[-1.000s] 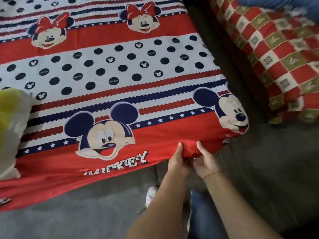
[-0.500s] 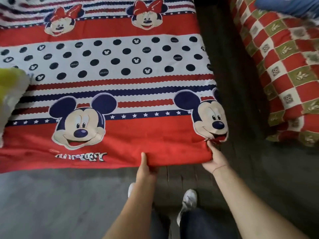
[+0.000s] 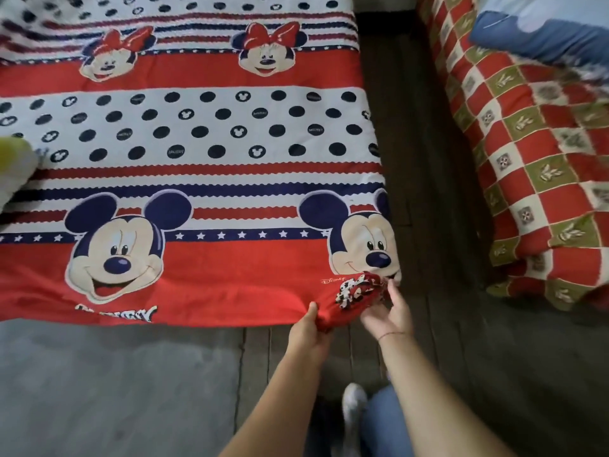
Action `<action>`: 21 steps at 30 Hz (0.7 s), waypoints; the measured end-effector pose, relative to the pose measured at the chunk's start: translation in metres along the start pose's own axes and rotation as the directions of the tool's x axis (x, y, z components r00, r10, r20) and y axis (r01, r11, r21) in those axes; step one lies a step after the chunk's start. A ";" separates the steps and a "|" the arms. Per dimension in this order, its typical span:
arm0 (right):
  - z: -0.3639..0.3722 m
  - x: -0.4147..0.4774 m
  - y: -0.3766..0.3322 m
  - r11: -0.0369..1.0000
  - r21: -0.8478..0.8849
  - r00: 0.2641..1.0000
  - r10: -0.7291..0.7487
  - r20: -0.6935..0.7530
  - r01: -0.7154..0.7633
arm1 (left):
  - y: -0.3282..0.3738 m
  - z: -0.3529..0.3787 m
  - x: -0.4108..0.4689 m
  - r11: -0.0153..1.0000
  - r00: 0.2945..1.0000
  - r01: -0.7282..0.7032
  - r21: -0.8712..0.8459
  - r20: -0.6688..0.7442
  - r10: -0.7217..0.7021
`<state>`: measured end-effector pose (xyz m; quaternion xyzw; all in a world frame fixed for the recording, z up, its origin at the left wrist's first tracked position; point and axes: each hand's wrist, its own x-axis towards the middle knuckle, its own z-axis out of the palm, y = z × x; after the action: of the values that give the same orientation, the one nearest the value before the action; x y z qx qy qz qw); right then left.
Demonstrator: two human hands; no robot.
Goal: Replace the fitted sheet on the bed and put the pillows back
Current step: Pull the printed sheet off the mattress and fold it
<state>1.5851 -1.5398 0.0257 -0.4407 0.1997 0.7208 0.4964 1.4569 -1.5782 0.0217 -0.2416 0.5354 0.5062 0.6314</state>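
Fitted sheet point(image 3: 197, 74) spread flat; lower-right corner bunched, untucked. Left hand point(image 3: 308, 328) and right hand point(image 3: 387, 313) close together, both gripping it. Blue pillow point(image 3: 540, 37) upper right, not back yet.

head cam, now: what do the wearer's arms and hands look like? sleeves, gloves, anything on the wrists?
Both forearms are bare to the frame edge: no sleeves, no gloves. The left hand shows no ring or band. The right hand has a thin reddish thread bracelet at the wrist. Also worn: blue jeans, white shoe.
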 end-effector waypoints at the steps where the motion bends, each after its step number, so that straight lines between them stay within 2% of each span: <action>1: 0.001 0.005 -0.009 0.999 0.023 0.999 0.030 -0.031 -0.029 | 0.000 0.000 0.000 1.000 1.000 -0.002 -0.014 -0.019 0.001; 4: -0.009 0.020 -0.037 0.990 0.060 0.987 0.135 -0.082 -0.130 | -0.002 -0.004 -0.002 0.999 0.998 0.001 -0.039 -0.064 -0.004; 8: -0.018 0.029 -0.091 0.982 -0.053 0.973 0.171 -0.154 -0.181 | -0.019 -0.009 0.007 0.979 0.986 -0.089 -0.181 -0.154 0.061; 10: -0.019 0.030 -0.121 0.976 -0.112 0.976 0.172 -0.135 -0.187 | -0.039 -0.011 0.011 0.967 0.974 -0.128 -0.221 -0.212 0.080; 13: -0.016 0.029 -0.159 0.940 -0.295 0.985 0.155 -0.074 -0.170 | -0.074 -0.011 0.018 0.931 0.956 -0.183 -0.315 -0.279 0.094; 15: -0.009 0.032 -0.176 0.869 -0.471 0.985 0.175 0.006 -0.151 | -0.086 -0.001 0.019 0.871 0.945 -0.252 -0.421 -0.302 0.127; 17: -0.004 0.034 -0.181 0.755 -0.643 0.972 0.226 0.068 -0.131 | -0.094 0.019 0.012 0.845 0.952 -0.281 -0.455 -0.244 0.185; 21: -0.014 0.031 -0.169 0.603 -0.784 0.938 0.336 0.083 -0.146 | -0.147 0.097 -0.002 0.936 0.995 -0.098 -0.338 -0.004 0.103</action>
<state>1.7380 -1.4610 0.0179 -0.4943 -0.1240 0.8417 0.1784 1.6311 -1.5508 0.0188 -0.3151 0.4482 0.6235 0.5577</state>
